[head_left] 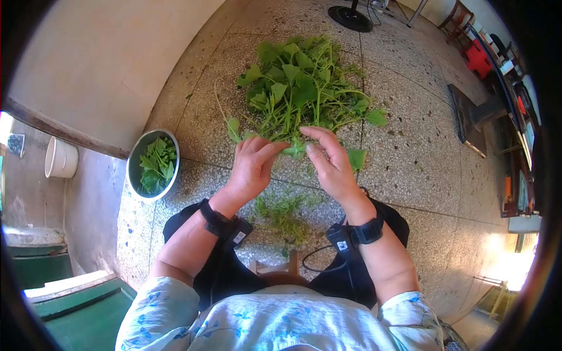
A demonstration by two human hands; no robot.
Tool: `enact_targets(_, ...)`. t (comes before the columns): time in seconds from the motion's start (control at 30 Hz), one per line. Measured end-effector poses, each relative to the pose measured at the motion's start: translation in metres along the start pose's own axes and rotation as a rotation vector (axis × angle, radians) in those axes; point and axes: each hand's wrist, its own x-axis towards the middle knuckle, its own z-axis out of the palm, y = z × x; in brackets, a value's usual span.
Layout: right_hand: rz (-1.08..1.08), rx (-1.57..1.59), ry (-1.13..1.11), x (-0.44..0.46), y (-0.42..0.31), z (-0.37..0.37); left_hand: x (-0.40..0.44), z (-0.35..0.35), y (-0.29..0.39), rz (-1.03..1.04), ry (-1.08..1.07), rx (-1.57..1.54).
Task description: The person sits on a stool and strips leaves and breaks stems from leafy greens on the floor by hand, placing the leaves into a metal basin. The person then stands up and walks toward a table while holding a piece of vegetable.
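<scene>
Between my two hands is a green leafy sprig (296, 150), held out over the floor. My left hand (253, 167) is closed, its thumb and fingers pinching the sprig from the left side. At the right end of the sprig is my right hand (335, 167), its thumb and index fingertip apart and close to the greenery. Just beyond both hands lies a big heap of leafy green vines (298, 82), with broad leaves and long stems. Thin green trimmings (284, 219) are scattered on the floor between my knees.
To the left stands a metal bowl (133, 181) with picked green leaves inside. A round black stand base (350, 19) is beyond the heap. On the right are a black pedestal base (465, 120) and a red stool (478, 58). A white bucket (61, 158) sits far left.
</scene>
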Motion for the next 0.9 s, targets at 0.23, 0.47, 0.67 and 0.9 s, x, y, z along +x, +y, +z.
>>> enact_targets(0.23,0.274,0.215,-0.33,0.002,-0.008,-0.009,-0.001,-0.01,-0.007,0.083,-0.059,-0.005)
enact_targets(0.47,0.366,0.383,-0.344,-0.004,-0.002,-0.004,-0.003,-0.01,-0.006,0.024,-0.114,-0.055)
enact_targets(0.67,0.515,0.726,-0.202,-0.005,0.004,0.004,-0.008,-0.01,0.001,-0.242,-0.154,-0.679)
enact_targets(0.9,0.437,0.676,-0.186,-0.01,0.006,0.023,-0.001,-0.009,0.022,-0.404,-0.28,-0.648)
